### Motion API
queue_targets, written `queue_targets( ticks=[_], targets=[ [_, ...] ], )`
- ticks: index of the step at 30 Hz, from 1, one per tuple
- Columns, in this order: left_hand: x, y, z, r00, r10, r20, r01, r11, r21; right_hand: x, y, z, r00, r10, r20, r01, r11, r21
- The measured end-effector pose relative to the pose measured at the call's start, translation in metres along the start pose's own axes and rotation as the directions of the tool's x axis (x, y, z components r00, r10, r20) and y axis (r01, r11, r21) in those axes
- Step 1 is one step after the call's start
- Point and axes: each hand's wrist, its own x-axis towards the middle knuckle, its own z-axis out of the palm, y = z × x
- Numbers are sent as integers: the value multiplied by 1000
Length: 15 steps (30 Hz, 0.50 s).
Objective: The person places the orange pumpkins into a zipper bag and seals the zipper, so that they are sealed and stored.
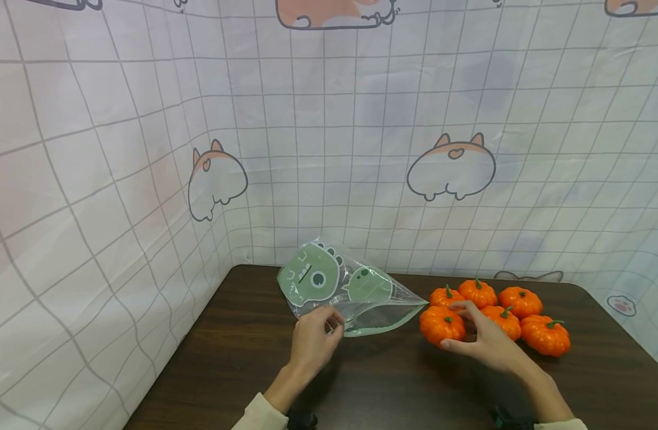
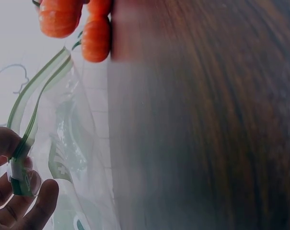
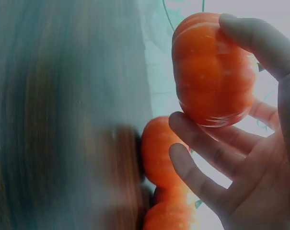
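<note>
Dark wood-grain tabletop (image 1: 383, 382), set against white cloth (image 1: 329, 131) printed with a grid and cartoon corgis. Held pumpkin (image 1: 440, 325), orange and ribbed with a green stem, is raised clear of the tabletop at the left front of a group of like pieces. Right hand (image 1: 490, 343) pinches it between thumb and fingers; in the right wrist view, two fingers reach out below with their tips apart from one another. Clear bag (image 1: 356, 289), printed with green cartoon figures and edged in green along its mouth, lies just to the left of the held pumpkin. Its pointed corner is near that pumpkin; contact between them cannot be determined. The mouth edges stand apart between the two ends. Left hand (image 1: 315, 335) pinches the near end of the mouth, with a small white piece on the strip beside the fingers in the left wrist view. Five other pumpkins (image 1: 502, 323) stand together on the tabletop, right and rear, the leftmost partly covered by the held one. Light sleeves (image 1: 261, 413) are noted at both forearms.
</note>
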Motion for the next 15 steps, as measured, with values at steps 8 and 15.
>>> queue_targets(
  ticks=[8, 15],
  targets=[
    [-1, 2, 0, 1000, 6, 13, -6, 1000, 16, 5, -7, 10, 999, -47, 12, 47, 997, 66],
    [-1, 5, 0, 1000, 13, 24, -14, 1000, 26, 7, -12, 23, 999, -49, 24, 46, 992, 116]
  ],
)
